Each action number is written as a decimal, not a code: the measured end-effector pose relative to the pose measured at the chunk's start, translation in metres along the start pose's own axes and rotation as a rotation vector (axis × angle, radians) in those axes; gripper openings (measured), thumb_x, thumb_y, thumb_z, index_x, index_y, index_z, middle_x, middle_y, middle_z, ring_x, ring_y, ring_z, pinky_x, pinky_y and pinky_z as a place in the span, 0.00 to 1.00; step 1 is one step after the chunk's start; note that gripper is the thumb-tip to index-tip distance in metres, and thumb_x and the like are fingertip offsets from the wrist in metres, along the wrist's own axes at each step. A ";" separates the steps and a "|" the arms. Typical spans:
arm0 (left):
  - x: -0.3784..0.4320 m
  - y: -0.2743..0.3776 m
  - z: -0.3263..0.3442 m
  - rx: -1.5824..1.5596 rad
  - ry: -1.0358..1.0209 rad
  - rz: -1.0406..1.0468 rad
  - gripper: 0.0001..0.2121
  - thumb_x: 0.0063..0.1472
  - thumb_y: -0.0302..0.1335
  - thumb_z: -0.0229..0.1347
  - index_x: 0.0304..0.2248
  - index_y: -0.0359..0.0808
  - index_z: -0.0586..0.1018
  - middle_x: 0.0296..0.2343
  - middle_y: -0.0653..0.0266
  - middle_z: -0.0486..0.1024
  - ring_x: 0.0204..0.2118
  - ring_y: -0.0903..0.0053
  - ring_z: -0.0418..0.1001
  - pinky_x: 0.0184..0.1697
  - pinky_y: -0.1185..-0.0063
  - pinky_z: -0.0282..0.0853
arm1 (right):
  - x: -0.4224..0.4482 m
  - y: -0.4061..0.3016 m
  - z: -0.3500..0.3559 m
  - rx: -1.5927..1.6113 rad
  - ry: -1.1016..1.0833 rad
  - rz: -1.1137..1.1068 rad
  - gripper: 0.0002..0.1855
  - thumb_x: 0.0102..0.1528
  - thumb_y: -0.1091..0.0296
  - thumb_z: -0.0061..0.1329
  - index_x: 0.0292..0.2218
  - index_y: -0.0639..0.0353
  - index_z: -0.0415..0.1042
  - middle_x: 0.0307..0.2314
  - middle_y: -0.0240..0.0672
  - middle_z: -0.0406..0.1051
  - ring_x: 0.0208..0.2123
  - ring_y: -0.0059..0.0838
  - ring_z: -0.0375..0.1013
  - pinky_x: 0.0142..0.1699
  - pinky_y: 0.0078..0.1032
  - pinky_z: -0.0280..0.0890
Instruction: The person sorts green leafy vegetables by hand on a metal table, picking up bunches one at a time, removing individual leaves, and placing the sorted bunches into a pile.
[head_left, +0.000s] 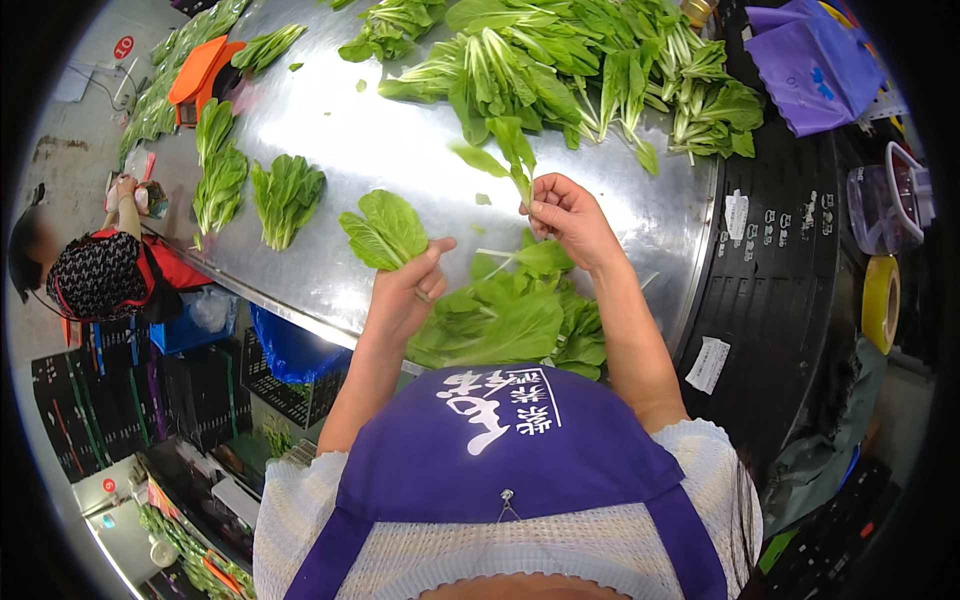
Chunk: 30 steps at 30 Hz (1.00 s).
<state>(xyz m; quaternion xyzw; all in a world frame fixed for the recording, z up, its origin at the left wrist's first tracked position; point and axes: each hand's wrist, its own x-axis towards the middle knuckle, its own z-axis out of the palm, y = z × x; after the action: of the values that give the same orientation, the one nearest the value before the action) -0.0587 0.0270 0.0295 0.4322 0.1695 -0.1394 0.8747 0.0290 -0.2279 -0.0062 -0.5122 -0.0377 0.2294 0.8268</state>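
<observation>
My left hand (411, 289) is closed around the base of a small bunch of leafy greens (386, 229), its index finger pointing out to the right. Between the thumb and fingers of my right hand (566, 217) is the stem end of a small leafy green (514, 154), partly blurred, with its leaves pointing away from me. Against my apron, below both hands, lies a loose pile of green leaves (517, 311). A large heap of leafy greens (510, 67) covers the far side of the metal table (330, 112).
Two bunches (287, 199) lie at the left, near an orange tape dispenser (202, 75). Black crates (772, 262) stand to the right with a purple bag (814, 67) and a yellow tape roll (880, 304). Another person (97, 274) is at the table's left end; a blue-lined crate (289, 352) is below its edge.
</observation>
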 end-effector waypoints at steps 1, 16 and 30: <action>0.000 -0.001 0.004 0.001 0.009 0.003 0.10 0.60 0.21 0.52 0.42 0.30 0.71 0.37 0.54 0.73 0.22 0.85 0.60 0.27 0.82 0.59 | -0.002 -0.005 0.006 0.004 -0.007 0.005 0.11 0.56 0.71 0.49 0.42 0.59 0.70 0.29 0.28 0.73 0.25 0.14 0.64 0.30 0.14 0.58; -0.002 -0.004 0.019 0.268 0.291 0.340 0.06 0.54 0.23 0.56 0.32 0.30 0.76 0.24 0.65 0.74 0.25 0.82 0.70 0.29 0.81 0.66 | -0.013 0.035 0.082 -0.189 -0.218 0.135 0.06 0.57 0.75 0.48 0.38 0.63 0.69 0.28 0.30 0.72 0.25 0.16 0.65 0.30 0.15 0.60; -0.123 0.046 -0.164 0.107 0.996 0.709 0.03 0.53 0.19 0.56 0.28 0.34 0.74 0.19 0.71 0.69 0.19 0.83 0.65 0.22 0.82 0.60 | -0.007 0.043 0.082 -0.464 -0.145 0.208 0.09 0.58 0.73 0.48 0.40 0.64 0.70 0.28 0.31 0.72 0.25 0.15 0.66 0.31 0.14 0.62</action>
<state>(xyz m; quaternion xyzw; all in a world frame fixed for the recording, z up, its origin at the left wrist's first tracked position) -0.1805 0.1977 0.0198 0.5186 0.3968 0.3704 0.6606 -0.0161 -0.1466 -0.0035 -0.6714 -0.0955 0.3342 0.6545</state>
